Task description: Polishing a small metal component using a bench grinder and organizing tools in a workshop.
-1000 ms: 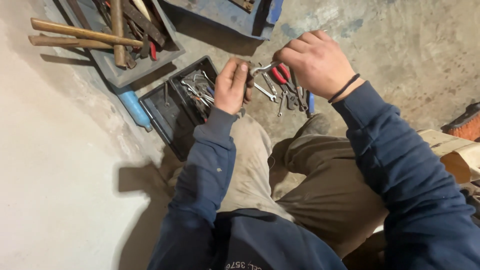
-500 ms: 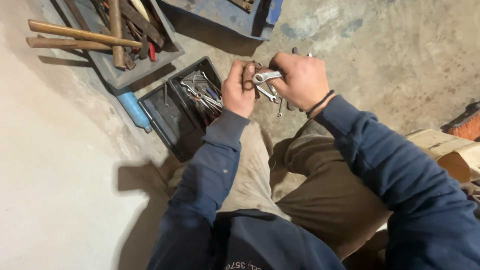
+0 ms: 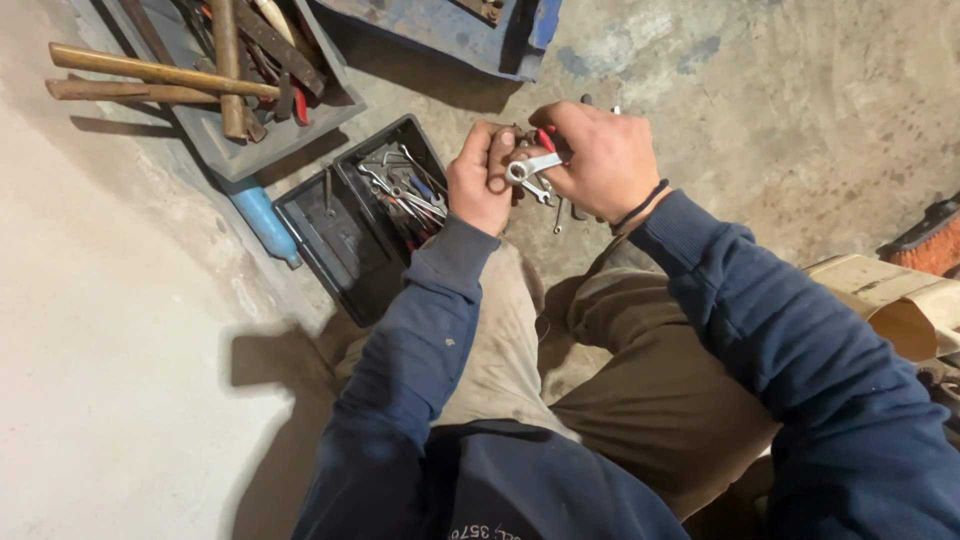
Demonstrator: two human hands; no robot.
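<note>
Navy-blue sleeves and olive trousers fill the near field; the person is crouched or seated on a bare concrete floor [image 3: 800, 110].

Hands. Both are raised together above the knees. The left hand [image 3: 480, 180] is curled around a dark metal piece, with what looks like a ring end showing at its fingers; the exact kind of tool cannot be told. The right hand [image 3: 600, 160], with a black band at the wrist, is closed on a bright steel wrench [image 3: 530, 166], its ring end pointing toward the left hand. Further small tools, one with red grips, appear bunched behind the fingers; whether they are held or lie on the floor cannot be told.

Step in hand. By judgement: sorting or matching wrenches, comparing one piece against the other.

Next move. By judgement it calls for a firm pinch on the wrench while the other hand frees itself, so that nothing slips from the bundle.

Beyond the hands. A black compartmented tray [image 3: 340, 240] lies just left of them, one section filled with loose steel spanners, the other nearly bare. Further out stands a grey box [image 3: 270, 140] of wooden-handled tools; a blue box [image 3: 470, 30] lies at the top edge.
</note>
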